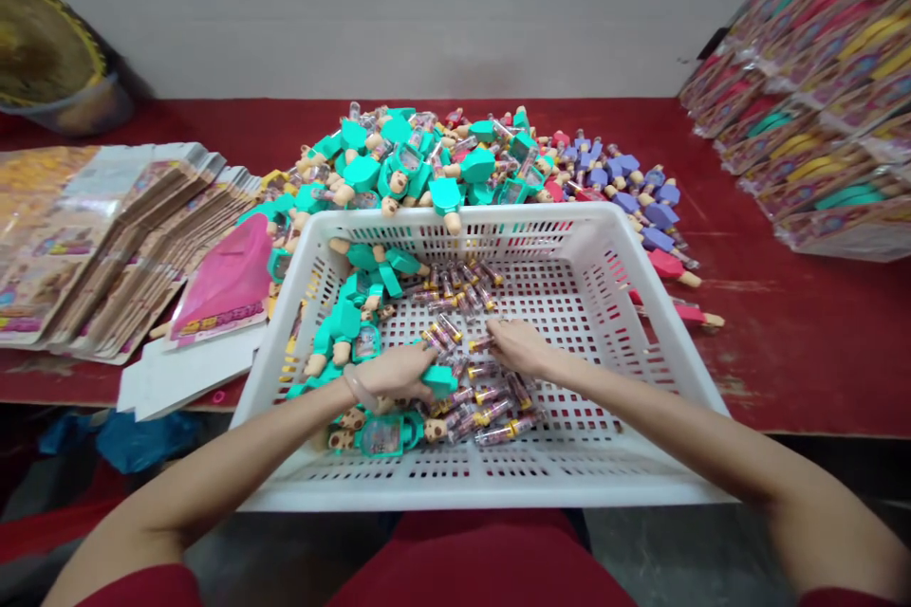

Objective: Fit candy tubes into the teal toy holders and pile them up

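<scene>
Inside a white plastic basket [491, 498], my left hand [402, 372] is closed around a teal plastic toy [439, 381], whose end sticks out by the fingers. My right hand [516, 344] reaches in from the other side, its fingertips pinched on a small clear tube [481, 343] with a yellow band. Several similar tubes [491, 414] with dark pink bits inside lie loose on the basket floor around both hands. Along the basket's left side are more teal toys [346, 318] with beige ends. The undersides of my fingers are hidden.
Behind the basket a heap of teal toys [362, 173] and purple toys [626, 166] covers the red table [769, 332]. Printed cards [153, 247] and a pink bag [226, 275] lie left. Packed bags [826, 104] are stacked right. A tub [85, 109] stands far left.
</scene>
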Motion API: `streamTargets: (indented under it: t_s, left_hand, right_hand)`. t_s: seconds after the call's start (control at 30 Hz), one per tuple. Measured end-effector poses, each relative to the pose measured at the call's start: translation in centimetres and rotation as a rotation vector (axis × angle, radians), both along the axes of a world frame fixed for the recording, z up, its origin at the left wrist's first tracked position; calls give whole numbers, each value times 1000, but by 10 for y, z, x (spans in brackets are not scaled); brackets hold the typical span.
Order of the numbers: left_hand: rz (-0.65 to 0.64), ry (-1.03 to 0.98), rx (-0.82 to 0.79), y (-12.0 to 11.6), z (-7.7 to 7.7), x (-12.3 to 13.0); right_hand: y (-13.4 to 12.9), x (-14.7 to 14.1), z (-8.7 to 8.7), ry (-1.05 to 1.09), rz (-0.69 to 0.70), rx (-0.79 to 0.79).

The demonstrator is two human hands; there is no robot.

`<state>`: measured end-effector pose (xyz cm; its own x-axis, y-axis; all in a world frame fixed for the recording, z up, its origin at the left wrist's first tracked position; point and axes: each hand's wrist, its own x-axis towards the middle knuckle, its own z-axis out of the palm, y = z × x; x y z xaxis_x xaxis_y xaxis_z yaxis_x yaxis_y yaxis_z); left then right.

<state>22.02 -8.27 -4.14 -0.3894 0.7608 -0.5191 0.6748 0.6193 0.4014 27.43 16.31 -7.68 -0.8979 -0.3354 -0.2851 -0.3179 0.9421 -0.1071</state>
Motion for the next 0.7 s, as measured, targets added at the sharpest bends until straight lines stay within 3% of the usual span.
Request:
streamTargets:
  t_s: [0.13, 0.23, 0.53, 0.7]
  left_hand:
    - [247, -55, 224, -2, 25, -12]
    - [396, 56, 327, -2, 31, -13]
    - [191, 63, 441, 7, 18, 9]
    - [252, -37, 452, 9, 24, 18]
  right_hand:
    - [-7, 4, 16, 22, -13, -105]
    - [-8, 4, 25, 66, -8, -163]
    - [-14, 7, 30, 41, -48, -70]
    - [-18, 13, 30, -2, 5, -66]
